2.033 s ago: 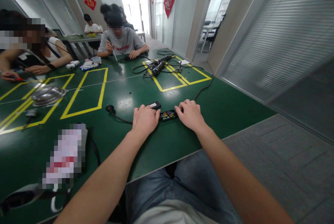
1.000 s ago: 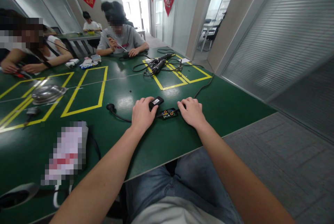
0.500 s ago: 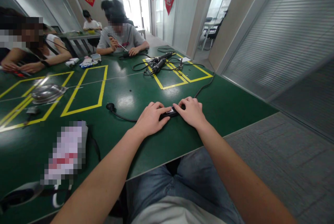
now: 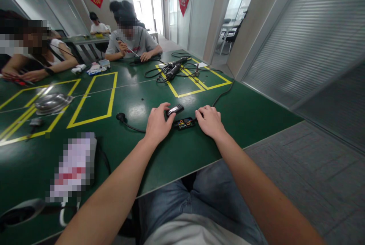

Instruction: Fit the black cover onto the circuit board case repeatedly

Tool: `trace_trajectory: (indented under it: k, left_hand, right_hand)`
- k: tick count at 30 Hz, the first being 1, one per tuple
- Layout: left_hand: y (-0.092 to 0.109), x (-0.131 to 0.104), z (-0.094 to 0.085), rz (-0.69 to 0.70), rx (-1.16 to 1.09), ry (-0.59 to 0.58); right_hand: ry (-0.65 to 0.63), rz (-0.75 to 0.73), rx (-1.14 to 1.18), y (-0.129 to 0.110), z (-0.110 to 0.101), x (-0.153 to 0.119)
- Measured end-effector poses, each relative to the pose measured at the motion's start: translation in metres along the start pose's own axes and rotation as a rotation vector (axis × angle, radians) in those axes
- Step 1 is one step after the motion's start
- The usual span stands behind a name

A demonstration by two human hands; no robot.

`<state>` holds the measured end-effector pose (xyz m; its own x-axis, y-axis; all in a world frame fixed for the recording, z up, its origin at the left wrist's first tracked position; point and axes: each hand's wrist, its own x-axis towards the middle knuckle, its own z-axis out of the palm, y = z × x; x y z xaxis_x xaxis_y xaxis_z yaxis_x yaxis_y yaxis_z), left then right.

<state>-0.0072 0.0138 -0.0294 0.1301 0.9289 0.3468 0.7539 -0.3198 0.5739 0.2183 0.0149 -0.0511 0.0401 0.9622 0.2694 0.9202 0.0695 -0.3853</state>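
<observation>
My left hand (image 4: 158, 124) pinches a black ribbed plastic cover (image 4: 175, 110) with a pale label, tilted above the table between thumb and fingers. Just below and to its right lies the open black case (image 4: 184, 123), whose circuit board with small coloured parts and copper-toned rings faces up. At the case's right end, the curled fingers of my right hand (image 4: 210, 122) close on the black cord where it meets the housing; the fingers partly hide it. From the left side a cord runs to a black power plug (image 4: 121, 117) on the green table.
Black corded handheld tools (image 4: 173, 70) lie in yellow-taped boxes at the far right. A shiny metal housing (image 4: 53, 102) sits at the left. Near my left forearm are a blurred pale package (image 4: 74, 165) and a dark-handled tool (image 4: 24, 212). Co-workers sit across the table (image 4: 256, 117).
The black cover has come off the case, lifted up and left by my left hand, baring the circuit board. My right hand stays at the case's right end.
</observation>
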Motion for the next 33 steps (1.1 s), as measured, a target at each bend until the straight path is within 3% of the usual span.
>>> trace_trajectory:
  k: [4,9,16,26,33]
  left_hand:
    - [-0.005,0.003,-0.004,-0.139,0.095,-0.024]
    - [0.005,-0.002,-0.006,-0.018,0.302,0.003]
    - [0.012,-0.004,-0.009,0.108,0.511,-0.248]
    - [0.017,-0.003,-0.01,0.087,0.479,-0.201]
    - [0.017,-0.005,-0.008,0.082,0.534,-0.278]
  right_hand:
    - [0.025,-0.009,-0.003,-0.001,0.001,0.0]
    - [0.037,-0.006,-0.012,-0.003,0.002,0.0]
    - [0.065,0.003,-0.014,-0.007,0.002,-0.002]
    - [0.083,-0.007,0.013,-0.004,0.004,0.0]
    - [0.085,-0.023,0.001,-0.003,0.007,-0.001]
